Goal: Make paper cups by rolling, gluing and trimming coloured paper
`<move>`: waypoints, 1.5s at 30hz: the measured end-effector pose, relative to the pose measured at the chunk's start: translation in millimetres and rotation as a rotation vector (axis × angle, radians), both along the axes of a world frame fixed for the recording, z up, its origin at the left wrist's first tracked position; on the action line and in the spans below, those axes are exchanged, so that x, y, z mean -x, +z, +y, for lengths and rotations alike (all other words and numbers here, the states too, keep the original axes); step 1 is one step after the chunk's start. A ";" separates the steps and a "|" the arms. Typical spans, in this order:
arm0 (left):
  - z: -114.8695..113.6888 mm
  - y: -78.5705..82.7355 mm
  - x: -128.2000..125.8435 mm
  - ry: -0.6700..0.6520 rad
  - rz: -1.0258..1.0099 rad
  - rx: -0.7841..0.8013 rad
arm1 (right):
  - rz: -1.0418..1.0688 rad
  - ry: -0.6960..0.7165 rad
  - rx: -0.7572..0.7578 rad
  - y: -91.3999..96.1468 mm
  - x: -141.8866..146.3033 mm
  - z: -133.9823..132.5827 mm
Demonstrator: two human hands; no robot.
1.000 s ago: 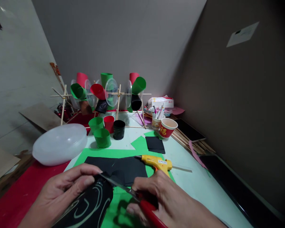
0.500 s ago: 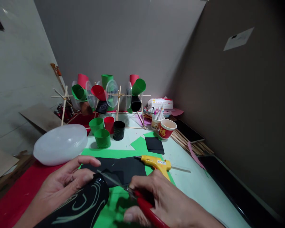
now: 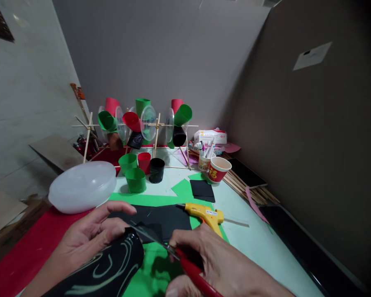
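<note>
My left hand (image 3: 92, 235) is closed round a rolled piece of black paper (image 3: 111, 268) with pale curved lines drawn on it. The roll tilts up toward the middle of the view, and its near end runs out of the frame. In my right hand (image 3: 210, 255) is a pair of scissors (image 3: 193, 274) with red handles. Their blades point left at the roll's far rim, close to my left fingertips; whether they touch the paper I cannot tell. Under both hands lie a black sheet (image 3: 173, 218) and a green sheet (image 3: 154, 264).
A yellow glue gun (image 3: 204, 212) lies ahead of my right hand. Green cups (image 3: 135, 180), a red one (image 3: 144, 163) and a black one (image 3: 156, 170) stand before a stick frame (image 3: 157, 136) with coloured tubes. Left are clear plastic lids (image 3: 83, 187); right, a paper cup (image 3: 219, 169) and sticks (image 3: 241, 183).
The whole view has shifted slightly. My right thumb sits a little lower, away from the blades. Both hands keep their hold on the paper roll and the scissors.
</note>
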State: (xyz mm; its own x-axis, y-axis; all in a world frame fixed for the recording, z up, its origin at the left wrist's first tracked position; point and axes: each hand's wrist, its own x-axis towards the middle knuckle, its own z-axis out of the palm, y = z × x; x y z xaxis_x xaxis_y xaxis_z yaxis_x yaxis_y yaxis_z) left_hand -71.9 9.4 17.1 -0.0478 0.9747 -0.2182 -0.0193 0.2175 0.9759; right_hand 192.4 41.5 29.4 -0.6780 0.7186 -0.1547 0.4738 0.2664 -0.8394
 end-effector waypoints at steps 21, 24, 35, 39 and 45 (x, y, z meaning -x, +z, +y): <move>-4.1 7.7 -9.6 0.106 0.001 0.009 | 0.018 -0.019 -0.043 2.6 1.7 -1.5; -5.5 10.8 -13.0 0.147 0.027 -0.007 | -0.029 -0.025 -0.046 2.3 2.8 -3.4; -5.8 12.1 -17.5 0.163 0.053 -0.088 | -0.054 -0.026 -0.014 2.5 1.9 -3.9; -5.4 10.5 -17.8 0.173 0.036 -0.088 | -0.010 0.010 0.038 1.3 1.9 -1.8; -5.1 11.9 -21.2 0.186 0.017 -0.089 | -0.037 -0.002 -0.011 2.1 3.5 -0.9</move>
